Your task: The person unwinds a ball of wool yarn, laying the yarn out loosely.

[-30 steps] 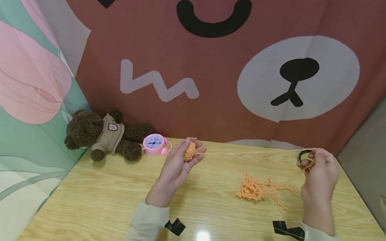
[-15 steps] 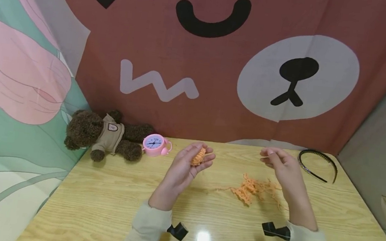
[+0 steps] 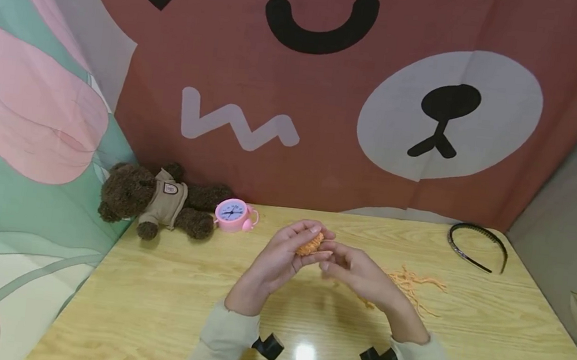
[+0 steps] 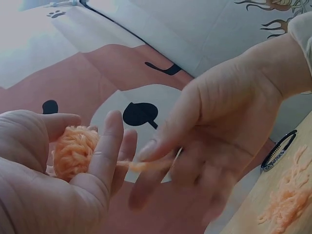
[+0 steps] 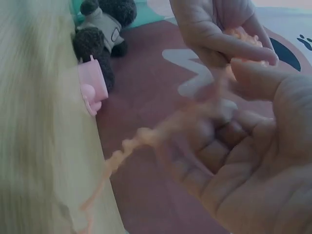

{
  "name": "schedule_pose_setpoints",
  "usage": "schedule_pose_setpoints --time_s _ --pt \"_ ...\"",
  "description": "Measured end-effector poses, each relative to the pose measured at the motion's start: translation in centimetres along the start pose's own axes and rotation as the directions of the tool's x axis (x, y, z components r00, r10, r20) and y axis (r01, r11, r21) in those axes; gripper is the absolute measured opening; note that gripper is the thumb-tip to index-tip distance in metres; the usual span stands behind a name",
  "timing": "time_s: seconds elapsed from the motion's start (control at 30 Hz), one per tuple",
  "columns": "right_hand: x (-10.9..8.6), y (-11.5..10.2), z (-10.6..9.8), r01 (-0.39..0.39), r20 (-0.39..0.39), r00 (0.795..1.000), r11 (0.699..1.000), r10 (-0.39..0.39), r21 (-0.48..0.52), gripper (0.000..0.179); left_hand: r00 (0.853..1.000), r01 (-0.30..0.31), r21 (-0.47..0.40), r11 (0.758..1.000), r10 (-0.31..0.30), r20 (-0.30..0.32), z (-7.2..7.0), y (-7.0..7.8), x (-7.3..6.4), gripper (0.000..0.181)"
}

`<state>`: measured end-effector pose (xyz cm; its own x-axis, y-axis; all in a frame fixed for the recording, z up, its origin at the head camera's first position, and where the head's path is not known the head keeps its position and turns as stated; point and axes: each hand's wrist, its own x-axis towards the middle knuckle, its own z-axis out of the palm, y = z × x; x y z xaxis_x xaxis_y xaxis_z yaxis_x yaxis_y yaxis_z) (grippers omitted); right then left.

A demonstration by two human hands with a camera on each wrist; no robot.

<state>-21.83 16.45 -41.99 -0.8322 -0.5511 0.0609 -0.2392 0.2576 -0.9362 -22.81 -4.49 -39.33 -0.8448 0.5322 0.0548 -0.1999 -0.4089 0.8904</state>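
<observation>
A small wound ball of orange yarn (image 3: 310,244) sits in my left hand (image 3: 275,260), held between thumb and fingers above the table. Close beside it, my right hand (image 3: 363,274) pinches the strand of yarn (image 4: 136,165) that runs out from the ball, as the left wrist view shows. Below that grip, the yarn's crinkled tail (image 5: 129,146) hangs down toward the table in the right wrist view, partly blurred. Behind the right forearm lies a loose heap of orange yarn (image 3: 409,281), part of it hidden.
A black headband (image 3: 462,255) lies at the table's back right. Along the back left are a pink alarm clock (image 3: 233,214) and a brown teddy bear (image 3: 168,203) lying on its side. A printed cloth (image 3: 320,177) hangs behind the wooden table (image 3: 151,306).
My right hand has come from the far right, in front of the headband, leftward to the yarn ball. The left hand has shifted slightly right with the ball. The yarn heap was dragged about.
</observation>
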Motion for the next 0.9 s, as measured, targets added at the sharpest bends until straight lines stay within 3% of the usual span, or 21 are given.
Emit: schedule_pose_setpoints --time_s 0.1,0.2,0.33,0.5,0.63,0.73,0.83,0.9 --pt "-0.6 -0.1 -0.9 -0.024 -0.097 0.995 0.999 0.021 -0.028 0.039 1.000 0.001 0.021 1.000 0.000 -0.029 0.0 0.0 0.2 0.013" --pt "-1.5 -0.4 -2.4 -0.035 -0.261 0.965 0.999 0.031 -0.008 0.037 0.997 0.002 0.035 0.999 0.001 -0.082 -0.2 -0.1 0.3 0.011" --pt "-3.0 -0.9 -4.6 0.010 -0.488 0.872 0.994 0.043 0.106 0.038 0.991 0.022 0.080 0.997 -0.012 -0.132 -0.5 -0.2 0.6 0.015" --pt "-4.4 -1.1 -6.6 0.191 -0.666 0.745 0.944 0.039 0.270 0.034 0.984 0.032 0.142 0.989 -0.006 -0.178 -1.0 -0.2 0.7 0.017" --pt "-5.1 -1.1 -7.6 0.326 -0.778 0.623 0.877 0.082 0.353 0.029 0.977 0.002 0.126 0.992 0.025 -0.212 -1.3 -0.2 0.7 0.015" --pt "-5.5 -0.9 -8.4 0.382 -0.852 0.499 0.842 0.158 0.380 0.026 0.975 -0.005 0.110 0.994 0.029 -0.222 -1.5 -0.1 0.8 0.020" --pt "-5.7 -0.6 -9.2 0.442 -0.894 0.372 0.800 0.249 0.407 0.024 0.983 0.016 0.120 0.993 0.007 -0.186 -1.6 -0.1 0.8 0.025" --pt "-5.9 -0.4 -9.6 0.476 -0.903 0.316 0.775 0.291 0.416 0.023 0.989 0.033 0.142 0.989 -0.012 -0.146 -1.6 -0.1 0.8 0.030"
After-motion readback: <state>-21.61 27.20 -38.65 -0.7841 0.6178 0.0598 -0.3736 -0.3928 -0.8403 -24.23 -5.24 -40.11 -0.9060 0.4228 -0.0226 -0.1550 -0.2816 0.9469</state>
